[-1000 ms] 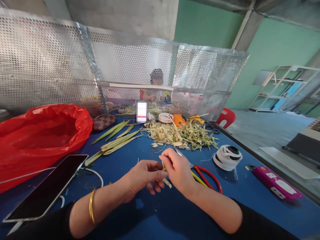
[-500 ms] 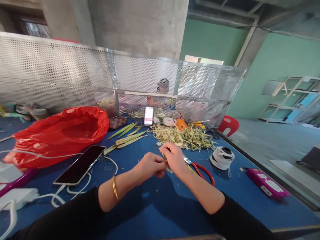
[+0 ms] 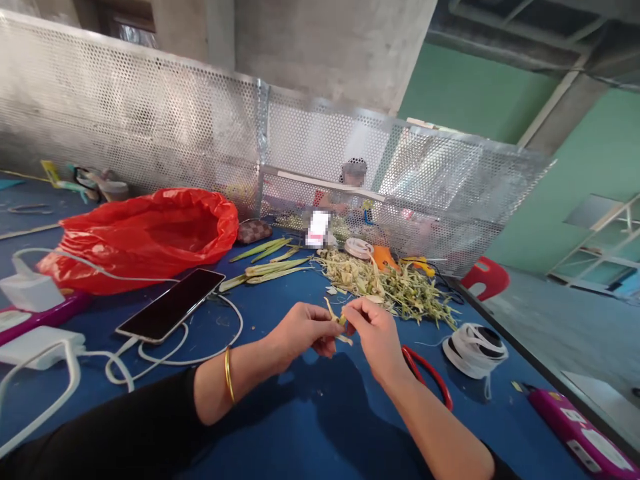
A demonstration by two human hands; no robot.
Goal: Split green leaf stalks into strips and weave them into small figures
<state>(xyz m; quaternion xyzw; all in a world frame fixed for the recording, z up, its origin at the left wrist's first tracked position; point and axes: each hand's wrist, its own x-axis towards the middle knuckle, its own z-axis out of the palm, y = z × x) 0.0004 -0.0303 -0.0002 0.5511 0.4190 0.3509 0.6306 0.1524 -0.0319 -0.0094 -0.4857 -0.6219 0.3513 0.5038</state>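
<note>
Over the blue table, my left hand (image 3: 305, 333) pinches a small pale yellow-green plant-leaf strip (image 3: 329, 307) between thumb and fingers. My right hand (image 3: 375, 337) meets it from the right, its thumb and fingertips closed on the same strip. Short ends of the strip stick out above and below the fingers; the part inside the grip is hidden. Beyond my hands lies a heap of small dried leaf pieces (image 3: 425, 297), pale on the left and greener on the right. Red-handled scissors (image 3: 440, 377) lie partly hidden behind my right forearm.
Long green leaf strips (image 3: 275, 269) lie left of the heap. Further left are a phone (image 3: 173, 303) with white cables and a red plastic bag (image 3: 125, 250). A white ribbon roll (image 3: 475, 353) and a purple power strip (image 3: 575, 420) sit right. A perforated metal screen (image 3: 200, 127) stands behind; a person sits beyond it.
The view has tilted and shifted left. My right hand has drawn slightly away from my left, and more of the leaf strip shows between them.
</note>
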